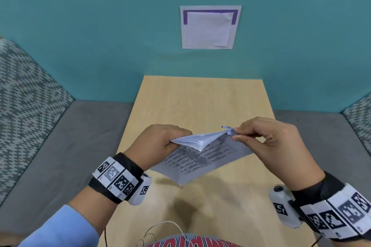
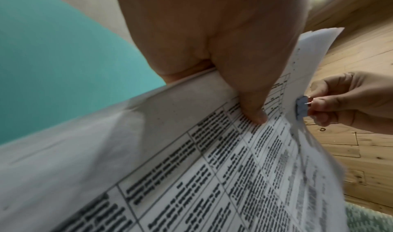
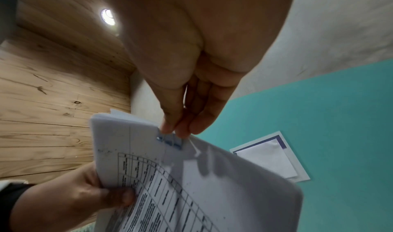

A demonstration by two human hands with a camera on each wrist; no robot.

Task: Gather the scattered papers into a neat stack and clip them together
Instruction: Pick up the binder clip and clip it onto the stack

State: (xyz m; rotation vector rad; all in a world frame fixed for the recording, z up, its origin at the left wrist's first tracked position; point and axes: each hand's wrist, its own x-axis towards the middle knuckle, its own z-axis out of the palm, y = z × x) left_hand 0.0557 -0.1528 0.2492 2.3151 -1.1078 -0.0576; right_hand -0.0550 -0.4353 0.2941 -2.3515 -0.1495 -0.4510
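A stack of printed papers (image 1: 200, 156) hangs in the air above the wooden table (image 1: 200, 102), tilted with one corner pointing down. My left hand (image 1: 160, 142) grips its left edge, thumb on the printed face (image 2: 253, 114). A small blue binder clip (image 1: 230, 131) sits on the stack's upper right corner, and my right hand (image 1: 259, 138) pinches its wire handles. The right wrist view has the clip (image 3: 170, 142) biting the paper edge (image 3: 149, 151) under my fingertips (image 3: 168, 128). In the left wrist view the clip (image 2: 302, 107) shows at the sheets' far edge.
A white sheet with a purple border (image 1: 210, 27) is fixed to the teal wall behind the table. Grey bench seats (image 1: 70, 146) with patterned cushions (image 1: 26, 90) flank the table on both sides. A thin white cable (image 1: 166, 226) lies by the near edge.
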